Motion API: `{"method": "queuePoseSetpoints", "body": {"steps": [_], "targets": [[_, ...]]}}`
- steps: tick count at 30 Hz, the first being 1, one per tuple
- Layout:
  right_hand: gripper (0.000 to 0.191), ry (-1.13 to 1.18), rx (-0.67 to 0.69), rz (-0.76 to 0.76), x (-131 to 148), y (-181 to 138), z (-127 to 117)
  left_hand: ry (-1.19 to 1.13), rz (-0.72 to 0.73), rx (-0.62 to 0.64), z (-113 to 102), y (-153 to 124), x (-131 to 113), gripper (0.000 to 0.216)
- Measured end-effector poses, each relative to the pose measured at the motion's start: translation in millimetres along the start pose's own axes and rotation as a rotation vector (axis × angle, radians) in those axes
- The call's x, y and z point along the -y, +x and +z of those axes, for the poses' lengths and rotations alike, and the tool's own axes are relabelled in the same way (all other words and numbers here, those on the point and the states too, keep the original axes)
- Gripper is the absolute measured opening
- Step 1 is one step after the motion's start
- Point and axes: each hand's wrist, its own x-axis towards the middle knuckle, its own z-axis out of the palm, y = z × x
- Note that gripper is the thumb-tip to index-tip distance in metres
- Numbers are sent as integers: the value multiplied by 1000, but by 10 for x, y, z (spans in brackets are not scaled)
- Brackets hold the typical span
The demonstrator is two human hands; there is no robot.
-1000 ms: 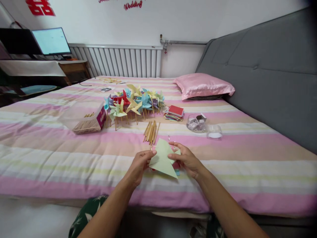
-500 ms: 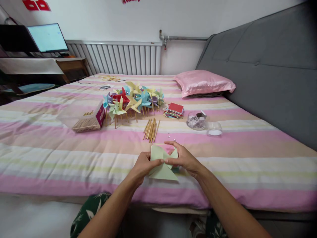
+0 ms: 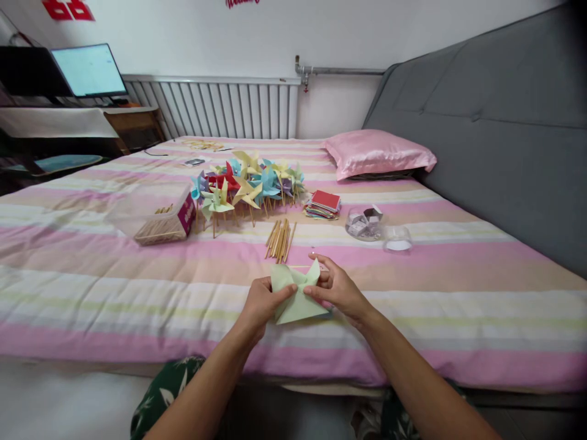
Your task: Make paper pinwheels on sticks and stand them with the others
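A pale green paper pinwheel [image 3: 300,308] is held between my two hands over the near part of the bed, some of its corners curled toward the middle. My left hand [image 3: 265,302] pinches its left side, thumb on top. My right hand [image 3: 337,287] grips the right side, with the thumb pressed near the centre and the index finger stretched upward. Fingers beneath the paper are hidden. Just beyond lie several thin wooden sticks [image 3: 279,240]. Part of a pale stick shows behind the paper.
Finished pinwheels [image 3: 247,186] stand grouped mid-bed. A clear box of sticks [image 3: 160,226] lies to their left. Rightward are a stack of coloured paper [image 3: 323,205], a clear dish with small boxes [image 3: 364,223], a clear round container [image 3: 397,239] and a pink pillow [image 3: 378,153].
Both hands have shifted slightly, the paper tilting and moving a little up and left. A right-hand corner now stands more upright, and my thumbs sit a bit higher.
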Motion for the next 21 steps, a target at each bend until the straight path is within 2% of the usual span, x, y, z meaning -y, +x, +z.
{"method": "queuePoseSetpoints", "body": {"steps": [10, 16, 21], "targets": [[64, -34, 0, -9, -24, 11, -12, -6, -11, -10, 1, 6, 1, 36], [60, -6, -34, -3, -8, 4, -21, -11, -15, -27, 0, 9, -7, 36], [61, -23, -89, -21, 3, 18, -67, -39, -14, 10, 0, 7, -8, 33]]}}
